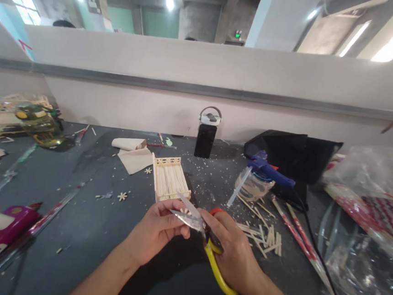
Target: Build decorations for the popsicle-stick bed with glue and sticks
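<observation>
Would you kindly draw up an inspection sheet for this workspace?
Surface: dark table, strewn with pale specks.
Job's things: scissors, blades apart; small pale pieces between them; stick model just beyond the hands.
Clutter: stick offcuts and clear plastic at the right; paper behind the model's left side; magenta tool at the far left.
Hands: left hand pinches the pieces; right hand grips the scissors.
Cables: black cable runs from the blue glue gun to the lower right.
Surroundings: pale partition behind the table; lights overhead.
</observation>
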A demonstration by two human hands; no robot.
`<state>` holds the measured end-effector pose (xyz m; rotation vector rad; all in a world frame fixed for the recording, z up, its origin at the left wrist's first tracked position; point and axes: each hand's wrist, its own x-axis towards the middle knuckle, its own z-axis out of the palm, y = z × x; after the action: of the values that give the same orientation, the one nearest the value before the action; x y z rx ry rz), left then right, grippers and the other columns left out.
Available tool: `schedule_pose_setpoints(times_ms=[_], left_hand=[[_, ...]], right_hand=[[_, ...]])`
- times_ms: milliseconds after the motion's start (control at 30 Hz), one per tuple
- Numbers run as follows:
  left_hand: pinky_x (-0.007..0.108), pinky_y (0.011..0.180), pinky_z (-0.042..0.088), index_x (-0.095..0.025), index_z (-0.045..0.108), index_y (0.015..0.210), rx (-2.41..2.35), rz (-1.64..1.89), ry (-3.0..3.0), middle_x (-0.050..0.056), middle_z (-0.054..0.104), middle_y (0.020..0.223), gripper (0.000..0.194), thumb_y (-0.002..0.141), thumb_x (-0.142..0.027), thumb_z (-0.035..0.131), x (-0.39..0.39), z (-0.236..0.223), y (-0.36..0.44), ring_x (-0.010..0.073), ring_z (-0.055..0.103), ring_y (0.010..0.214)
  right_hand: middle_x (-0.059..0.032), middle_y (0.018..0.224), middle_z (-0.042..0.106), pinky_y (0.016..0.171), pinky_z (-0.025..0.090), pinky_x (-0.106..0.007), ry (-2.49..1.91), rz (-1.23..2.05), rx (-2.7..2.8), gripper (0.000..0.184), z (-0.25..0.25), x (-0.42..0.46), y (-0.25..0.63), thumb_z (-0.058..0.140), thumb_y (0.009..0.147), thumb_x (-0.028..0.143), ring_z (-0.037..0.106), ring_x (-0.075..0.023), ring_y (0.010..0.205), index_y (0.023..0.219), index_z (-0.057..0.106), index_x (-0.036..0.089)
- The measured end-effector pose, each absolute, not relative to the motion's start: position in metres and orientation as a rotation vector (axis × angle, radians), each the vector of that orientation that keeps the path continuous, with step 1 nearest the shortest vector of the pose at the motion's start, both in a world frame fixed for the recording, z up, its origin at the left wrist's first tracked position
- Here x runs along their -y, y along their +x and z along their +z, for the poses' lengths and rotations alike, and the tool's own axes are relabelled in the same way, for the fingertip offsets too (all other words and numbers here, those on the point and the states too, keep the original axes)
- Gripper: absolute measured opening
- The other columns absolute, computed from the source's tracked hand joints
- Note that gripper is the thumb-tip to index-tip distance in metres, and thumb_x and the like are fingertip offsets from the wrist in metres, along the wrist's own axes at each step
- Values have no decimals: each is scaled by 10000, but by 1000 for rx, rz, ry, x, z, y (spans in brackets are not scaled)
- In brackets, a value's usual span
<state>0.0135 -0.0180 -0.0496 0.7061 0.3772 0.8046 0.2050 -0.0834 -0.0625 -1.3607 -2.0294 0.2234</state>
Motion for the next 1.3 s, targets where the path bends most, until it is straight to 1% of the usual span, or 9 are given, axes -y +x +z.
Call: schedule_pose_setpoints(times_ms=[133, 233, 367, 633, 767, 900, 1100, 1300], left_hand=[[236, 618, 502, -114, 689, 826, -379, 812, 707, 49, 693, 679, 122, 731, -146, 760, 19, -48, 15, 119, 627, 579], [233, 615, 505, -111, 694, 809, -375, 804, 701, 42, 680, 653, 108, 735, -153, 760, 19, -46, 17, 114, 618, 577], [225, 609, 511, -105, 699, 794, -386, 802, 679, 33, 667, 640, 92, 743, -155, 756, 20, -44, 18, 104, 607, 573], [244, 625, 517, -107, 692, 831, -393, 811, 665, 26, 658, 653, 86, 759, -134, 733, 19, -48, 18, 107, 607, 583], [242, 616, 502, -103, 679, 816, -390, 804, 686, 36, 660, 665, 56, 770, -114, 710, 19, -48, 18, 106, 601, 574], [255, 620, 497, -111, 676, 800, -373, 803, 694, 38, 661, 653, 58, 755, -103, 712, 20, -47, 17, 104, 587, 557], [259, 610, 499, -112, 684, 797, -394, 800, 703, 40, 664, 637, 92, 727, -120, 742, 20, -48, 19, 112, 589, 550], [242, 596, 497, -109, 681, 777, -424, 807, 686, 19, 638, 622, 81, 737, -141, 744, 22, -45, 22, 100, 576, 548]], right_hand=[[-112, 924, 597, 689, 540, -421, -1408, 196, 2040, 569, -65, 84, 205, 522, 722, -2, 607, -269, 803, 1259, 513, 186], [-107, 893, 610, 670, 539, -400, -1414, 236, 2039, 558, -66, 84, 205, 528, 712, 3, 612, -257, 765, 1244, 523, 170], [-105, 888, 621, 674, 542, -384, -1432, 277, 2036, 562, -67, 85, 204, 526, 706, 5, 623, -248, 762, 1244, 525, 168], [-108, 869, 629, 642, 556, -412, -1438, 147, 2060, 619, -70, 87, 205, 502, 676, -14, 644, -270, 729, 1273, 503, 151], [-120, 910, 628, 666, 560, -419, -1451, 75, 2075, 600, -71, 84, 204, 506, 686, -15, 645, -282, 773, 1260, 522, 160], [-100, 942, 595, 727, 553, -407, -1485, 160, 2061, 566, -69, 83, 203, 513, 730, -3, 620, -260, 827, 1259, 525, 198], [-90, 971, 561, 764, 533, -414, -1479, 239, 2034, 634, -66, 83, 201, 491, 721, -33, 589, -260, 889, 1296, 497, 235], [-95, 890, 595, 679, 544, -388, -1446, 194, 2057, 620, -68, 83, 203, 489, 668, -33, 611, -249, 768, 1252, 519, 173]])
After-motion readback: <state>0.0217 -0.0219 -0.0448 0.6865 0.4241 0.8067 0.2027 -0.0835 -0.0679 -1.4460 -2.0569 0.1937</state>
